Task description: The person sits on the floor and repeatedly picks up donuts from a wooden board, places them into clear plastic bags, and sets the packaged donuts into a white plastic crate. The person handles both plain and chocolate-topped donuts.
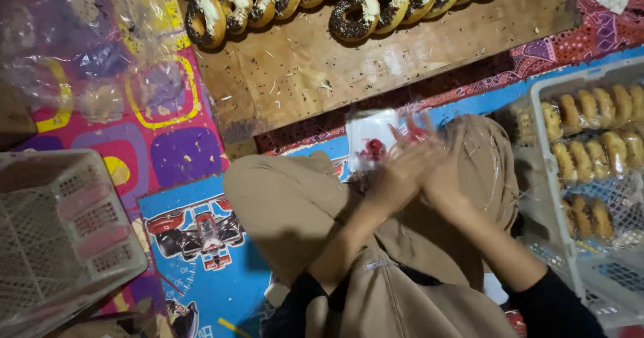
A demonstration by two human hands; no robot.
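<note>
My left hand (396, 177) and my right hand (439, 167) are pressed together above my lap, blurred by motion. Between their fingers they pinch a small clear plastic bag (371, 140) with a red and white print. I sit cross-legged in tan trousers (288, 207). A wooden board (349, 63) lies ahead on the floor. Along its far edge runs a row of doughnuts (355, 12) with dark sprinkles and white filling.
A white plastic crate (537, 110) at the right holds rows of plain doughnuts (590, 133). An empty white basket (60, 230) sits at the lower left. Clear plastic bags (87, 49) lie at the upper left on colourful patterned floor mats (194, 237).
</note>
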